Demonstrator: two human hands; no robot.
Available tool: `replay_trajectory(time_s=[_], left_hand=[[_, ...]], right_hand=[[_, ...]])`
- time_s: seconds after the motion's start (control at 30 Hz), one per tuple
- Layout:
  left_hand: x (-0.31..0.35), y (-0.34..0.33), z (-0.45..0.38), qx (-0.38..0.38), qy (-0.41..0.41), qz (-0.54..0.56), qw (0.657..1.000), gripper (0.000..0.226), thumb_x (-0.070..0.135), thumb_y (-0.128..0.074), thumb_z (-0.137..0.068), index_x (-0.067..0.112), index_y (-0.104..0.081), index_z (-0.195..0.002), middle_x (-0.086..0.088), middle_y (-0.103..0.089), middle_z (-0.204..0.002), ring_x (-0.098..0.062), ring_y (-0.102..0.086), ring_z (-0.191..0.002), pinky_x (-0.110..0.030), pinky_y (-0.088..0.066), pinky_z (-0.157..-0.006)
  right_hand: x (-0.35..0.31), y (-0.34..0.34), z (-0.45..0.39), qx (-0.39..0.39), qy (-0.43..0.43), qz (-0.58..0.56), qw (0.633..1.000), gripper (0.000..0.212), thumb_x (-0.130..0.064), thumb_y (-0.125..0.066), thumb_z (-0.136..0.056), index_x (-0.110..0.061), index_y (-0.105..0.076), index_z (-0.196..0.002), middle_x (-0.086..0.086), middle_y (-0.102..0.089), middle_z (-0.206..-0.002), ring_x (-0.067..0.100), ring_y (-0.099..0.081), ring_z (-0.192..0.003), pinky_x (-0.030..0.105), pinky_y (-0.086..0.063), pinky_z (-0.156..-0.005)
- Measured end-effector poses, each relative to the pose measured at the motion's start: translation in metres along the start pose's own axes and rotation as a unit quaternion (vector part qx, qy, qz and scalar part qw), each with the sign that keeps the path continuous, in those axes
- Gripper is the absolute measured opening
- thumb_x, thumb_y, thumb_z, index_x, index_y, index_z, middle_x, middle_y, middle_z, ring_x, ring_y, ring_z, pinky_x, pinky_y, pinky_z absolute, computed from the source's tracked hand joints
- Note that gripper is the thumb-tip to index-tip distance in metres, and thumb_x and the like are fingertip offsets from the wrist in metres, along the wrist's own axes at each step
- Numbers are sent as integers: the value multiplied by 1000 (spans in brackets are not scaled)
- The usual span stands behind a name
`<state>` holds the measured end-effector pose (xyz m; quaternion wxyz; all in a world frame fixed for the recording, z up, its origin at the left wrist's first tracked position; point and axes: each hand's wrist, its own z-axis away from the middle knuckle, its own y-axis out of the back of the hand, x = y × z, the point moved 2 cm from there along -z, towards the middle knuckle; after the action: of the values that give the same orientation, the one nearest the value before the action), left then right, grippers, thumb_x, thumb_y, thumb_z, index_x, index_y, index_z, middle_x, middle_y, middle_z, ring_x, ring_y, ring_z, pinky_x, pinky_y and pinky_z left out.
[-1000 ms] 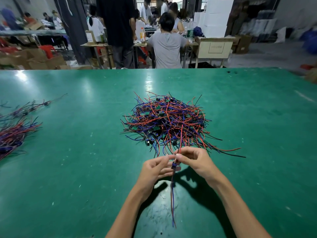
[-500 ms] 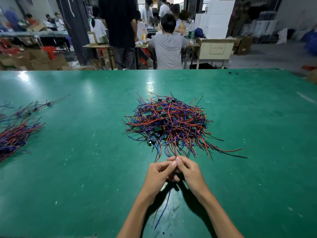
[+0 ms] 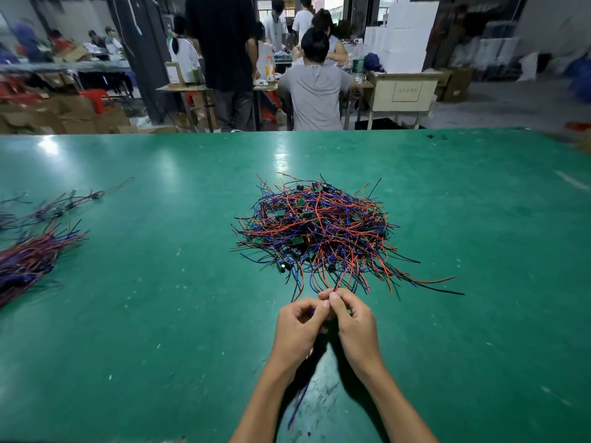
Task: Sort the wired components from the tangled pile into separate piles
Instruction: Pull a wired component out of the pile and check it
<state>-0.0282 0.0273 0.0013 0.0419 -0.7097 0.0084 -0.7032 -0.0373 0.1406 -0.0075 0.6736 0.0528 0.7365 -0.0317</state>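
Counter green, glossy, with pale scuffs and white light glare. Tangled pile mixes red, blue and black wires, small green boards among them. Sorted pile at left edge red, blue, black. Loose wire hanging below the hands blue.

Green table, seated workers, stacked white boxes
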Motion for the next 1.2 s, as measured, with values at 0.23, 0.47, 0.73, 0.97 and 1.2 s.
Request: replay_trajectory(time_s=[0.23, 0.47, 0.73, 0.97, 1.2], left_hand=[[0, 8, -2, -11, 11, -16, 1000, 23, 5, -65, -95, 8, -70, -73, 2, -67, -63, -8, -54, -50, -17, -44, -53], [4, 9, 0, -35, 24, -6, 999, 37, 9, -66, -96, 22, -71, -62, -7, -70, -73, -11, -56, -54, -19, -45, -56], [9, 14, 8, -58, 44, 34, 997, 18, 30, -73, -84, 14, -77, -76, -1, -64, -67, -11, -53, -57, -18, -44, -57], [-1, 27, -3, 91, 99, 320, 938, 21, 30, -65, -84, 18, -82, -90, 3, -62, -74, -6, -56, -67, -27, -41, -72], [-1, 31, -2, 110, 117, 403, 901, 16, 26, -69, -84, 16, -68, -96, -1, -58, -77, -9, -53, -65, -26, -41, -70]], right_hand=[[-7, -13, -20, 60, -55, -22, 996, 29, -14, -49, -102, -19, -72, -85, -18, -64, -63, 4, -52, -55, 18, -45, -54], [-23, -9, -50, 125, -93, -4, 988, 27, -22, -49, -97, -22, -71, -81, -10, -70, -84, 11, -54, -68, 30, -41, -64], [-33, -7, -59, 97, -80, -94, 988, 28, -31, -50, -98, -22, -74, -87, -1, -78, -86, 7, -51, -54, 25, -42, -47], [-6, 12, -15, -38, 110, 208, 971, 9, -37, -71, -92, -39, -70, -101, -16, -73, -84, 3, -67, -69, 26, -53, -65], [-19, -15, 2, -92, 121, 98, 983, 27, -38, -87, -76, -41, -78, -101, -14, -75, -86, 9, -56, -59, 24, -49, -58]])
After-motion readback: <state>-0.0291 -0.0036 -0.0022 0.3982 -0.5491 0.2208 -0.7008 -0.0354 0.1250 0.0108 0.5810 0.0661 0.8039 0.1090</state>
